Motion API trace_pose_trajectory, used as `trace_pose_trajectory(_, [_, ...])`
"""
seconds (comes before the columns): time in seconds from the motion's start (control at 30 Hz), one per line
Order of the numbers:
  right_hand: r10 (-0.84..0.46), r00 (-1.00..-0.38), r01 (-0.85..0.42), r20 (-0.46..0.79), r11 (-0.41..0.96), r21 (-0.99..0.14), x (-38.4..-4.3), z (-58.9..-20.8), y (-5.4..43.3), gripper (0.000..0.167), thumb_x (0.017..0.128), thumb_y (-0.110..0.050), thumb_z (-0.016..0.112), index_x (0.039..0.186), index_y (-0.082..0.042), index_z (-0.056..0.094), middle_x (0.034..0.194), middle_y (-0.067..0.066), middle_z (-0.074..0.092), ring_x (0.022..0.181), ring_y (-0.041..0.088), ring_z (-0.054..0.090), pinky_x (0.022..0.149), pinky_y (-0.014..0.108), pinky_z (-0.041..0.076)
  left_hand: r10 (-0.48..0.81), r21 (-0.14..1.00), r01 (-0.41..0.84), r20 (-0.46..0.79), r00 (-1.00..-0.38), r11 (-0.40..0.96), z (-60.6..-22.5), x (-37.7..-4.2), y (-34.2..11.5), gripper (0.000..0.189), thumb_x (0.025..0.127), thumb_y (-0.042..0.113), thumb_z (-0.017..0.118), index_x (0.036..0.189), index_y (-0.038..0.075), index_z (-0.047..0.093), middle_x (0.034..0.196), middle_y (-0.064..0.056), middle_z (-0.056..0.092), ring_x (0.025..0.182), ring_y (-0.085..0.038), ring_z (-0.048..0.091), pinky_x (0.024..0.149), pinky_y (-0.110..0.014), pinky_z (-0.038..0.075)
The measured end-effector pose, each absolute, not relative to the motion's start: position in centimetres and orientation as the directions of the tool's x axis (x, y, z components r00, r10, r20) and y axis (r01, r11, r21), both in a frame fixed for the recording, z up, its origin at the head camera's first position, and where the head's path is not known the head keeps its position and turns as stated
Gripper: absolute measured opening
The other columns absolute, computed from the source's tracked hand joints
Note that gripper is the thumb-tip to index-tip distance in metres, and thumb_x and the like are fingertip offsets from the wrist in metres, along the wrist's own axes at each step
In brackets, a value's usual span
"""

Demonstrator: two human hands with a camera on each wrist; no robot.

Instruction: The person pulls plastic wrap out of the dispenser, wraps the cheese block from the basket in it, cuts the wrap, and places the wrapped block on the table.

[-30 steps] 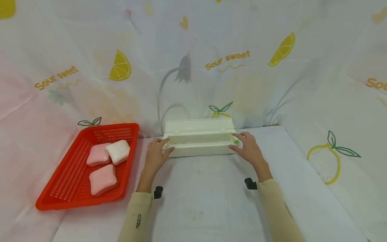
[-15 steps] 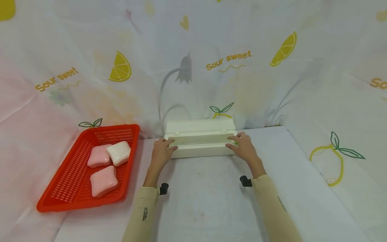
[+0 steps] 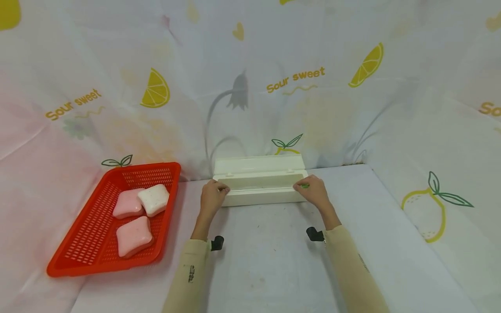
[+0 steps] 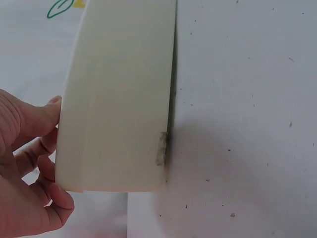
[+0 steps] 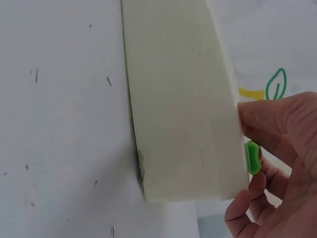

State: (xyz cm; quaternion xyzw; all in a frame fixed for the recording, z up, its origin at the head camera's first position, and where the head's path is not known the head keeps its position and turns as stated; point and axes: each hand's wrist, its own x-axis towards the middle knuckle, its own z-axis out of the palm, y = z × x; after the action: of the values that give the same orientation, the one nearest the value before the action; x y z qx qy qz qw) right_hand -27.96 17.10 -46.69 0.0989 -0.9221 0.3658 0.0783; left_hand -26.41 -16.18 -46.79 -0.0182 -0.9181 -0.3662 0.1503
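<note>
Standing near the back of the white table, the white box has its lid raised. At its two ends, the left hand and the right hand have bent fingers, tips close together by the upper edge; whether they pinch something, I cannot tell. A green piece is partly hidden at the right hand. Dark specks lie on the table; behind hangs lemon-printed cloth.

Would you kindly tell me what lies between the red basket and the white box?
The head view shows the left hand at the left end of the white box, and bare tabletop beside the red basket.
</note>
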Motion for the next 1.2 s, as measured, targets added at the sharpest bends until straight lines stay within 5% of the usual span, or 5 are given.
trace_pose_trajectory(0.3, [-0.003,-0.987,-0.115,0.161,0.716,-0.689,-27.9,-46.7,16.4,0.021,0.09,-0.015,0.07,0.1,0.004,0.075,0.108,0.023,0.064,0.108,0.041,0.056,0.096,0.054,0.038,-0.129,0.646,0.115,0.318,-0.939,0.754,-47.3,-26.4,-15.8,0.009,0.089,0.013,0.073,0.091,0.005,0.077,0.089,-0.008,0.062,0.087,-0.031,0.056,0.069,-0.048,0.044])
trace_pose_trajectory(0.57, [-0.001,-0.959,-0.204,0.283,0.696,-0.688,-27.8,-47.0,16.2,0.015,0.093,-0.013,0.069,0.096,0.0,0.073,0.097,0.017,0.065,0.096,0.034,0.057,0.084,0.05,0.042,-0.124,0.68,0.132,0.315,-0.941,0.722,-46.5,-25.9,-15.7,0.009,0.091,0.011,0.071,0.095,0.004,0.074,0.098,-0.013,0.06,0.089,-0.03,0.057,0.068,-0.043,0.046])
trace_pose_trajectory(0.83, [-0.013,-0.951,-0.247,0.308,0.631,-0.736,-27.8,-45.3,16.1,0.016,0.1,-0.018,0.06,0.104,-0.004,0.066,0.105,0.014,0.064,0.079,0.027,0.061,0.065,0.038,0.046,-0.073,0.77,0.158,0.256,-0.964,0.619,-43.8,-25.8,-15.7,0.015,0.099,0.011,0.059,0.105,0.0,0.067,0.104,-0.016,0.069,0.073,-0.026,0.065,0.054,-0.033,0.043])
trace_pose_trajectory(1.03, [-0.011,-0.958,-0.255,0.287,0.486,-0.836,-27.9,-44.5,15.9,0.017,0.102,-0.014,0.054,0.109,0.0,0.062,0.106,0.021,0.066,0.078,0.029,0.07,0.059,0.026,0.05,-0.034,0.836,0.193,0.245,-0.969,0.513,-42.4,-25.5,-15.8,0.012,0.102,0.009,0.052,0.105,0.002,0.062,0.105,-0.022,0.066,0.085,-0.027,0.07,0.068,-0.038,0.051])
trace_pose_trajectory(1.2, [-0.023,-0.955,-0.274,0.295,0.441,-0.855,-27.6,-43.9,15.9,0.018,0.103,-0.013,0.052,0.11,0.002,0.061,0.106,0.024,0.065,0.082,0.035,0.069,0.056,0.022,0.05,-0.025,0.835,0.225,0.274,-0.961,0.502,-41.9,-25.3,-15.9,0.011,0.102,0.009,0.053,0.102,0.003,0.061,0.101,-0.02,0.066,0.085,-0.026,0.07,0.067,-0.037,0.048])
